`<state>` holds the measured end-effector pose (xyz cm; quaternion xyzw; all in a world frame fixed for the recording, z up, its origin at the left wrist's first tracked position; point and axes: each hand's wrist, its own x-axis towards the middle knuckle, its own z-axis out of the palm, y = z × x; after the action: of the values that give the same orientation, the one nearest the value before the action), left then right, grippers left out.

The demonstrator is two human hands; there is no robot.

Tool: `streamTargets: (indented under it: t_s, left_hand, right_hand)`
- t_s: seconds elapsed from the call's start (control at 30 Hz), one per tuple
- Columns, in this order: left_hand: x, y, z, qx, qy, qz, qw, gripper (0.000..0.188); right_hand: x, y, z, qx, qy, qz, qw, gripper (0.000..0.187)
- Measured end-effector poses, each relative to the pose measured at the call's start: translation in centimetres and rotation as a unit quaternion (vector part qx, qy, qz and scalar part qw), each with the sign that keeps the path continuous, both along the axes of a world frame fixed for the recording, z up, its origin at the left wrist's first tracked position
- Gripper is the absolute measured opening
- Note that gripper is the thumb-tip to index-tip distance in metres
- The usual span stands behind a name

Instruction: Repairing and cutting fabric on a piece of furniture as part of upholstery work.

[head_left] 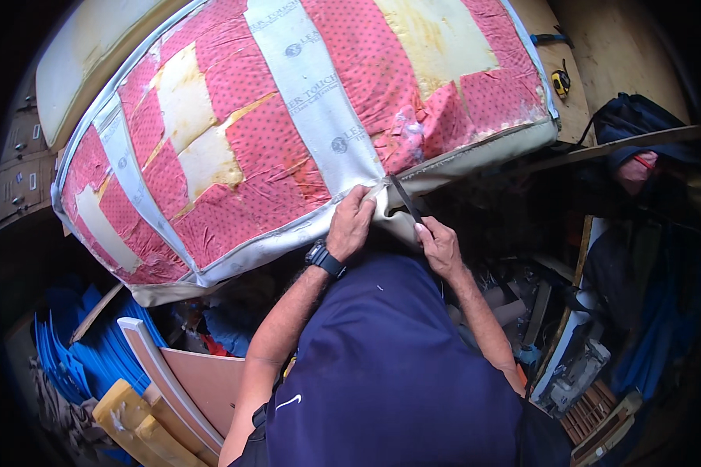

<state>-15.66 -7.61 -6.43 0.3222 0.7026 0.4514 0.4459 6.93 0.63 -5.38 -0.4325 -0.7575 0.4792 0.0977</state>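
Observation:
A large cushion [284,152] lies across the view, its underside covered in torn pink dotted fabric with yellow foam patches. Pale printed strips [308,86] run over that fabric, and an off-white cover [483,156] wraps the near edge. With fingers closed, my left hand [352,224] pinches the cover where the wide strip meets the edge. In my right hand [440,247] is a dark, narrow, blade-like tool [403,196], its far end touching the cover's edge beside my left fingers. Whether it has a sharp edge cannot be made out. Loose cover hangs in folds between both hands.
A yellow tape measure [561,82] lies on the wooden board at the far right, near a dark bag [639,117]. Blue sheets [93,342], a curved panel [199,385] and yellow foam [136,424] stand lower left. A wooden strip [623,146] juts out at right.

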Motion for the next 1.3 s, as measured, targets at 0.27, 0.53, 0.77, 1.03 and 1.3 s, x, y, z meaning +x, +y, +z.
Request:
streamTargets:
  t_s: [0.27, 0.53, 0.77, 1.03, 1.3]
  left_hand:
    - [0.0, 0.4, 1.3, 0.002, 0.001, 0.002, 1.000, 0.029]
    - [-0.3, 0.7, 1.1, -0.002, 0.008, -0.004, 1.000, 0.030]
    - [-0.8, 0.9, 1.0, -0.012, 0.001, -0.021, 1.000, 0.032]
    - [-1.5, 0.8, 0.9, -0.002, -0.027, -0.028, 0.999, 0.033]
    - [-1.9, 0.8, 1.5, -0.021, -0.062, -0.045, 0.997, 0.033]
  right_hand:
    - [-2.9, -0.7, 0.4, 0.189, 0.041, 0.017, 0.981, 0.008]
    - [-4.2, 0.5, -0.6, 0.243, 0.044, 0.021, 0.969, 0.007]
    - [-4.5, 0.8, -0.3, 0.220, 0.031, 0.024, 0.975, 0.010]
    - [-4.0, 0.5, 0.2, 0.215, 0.001, 0.036, 0.976, 0.011]
    - [-3.1, 0.5, 1.9, 0.144, 0.037, 0.015, 0.989, 0.012]
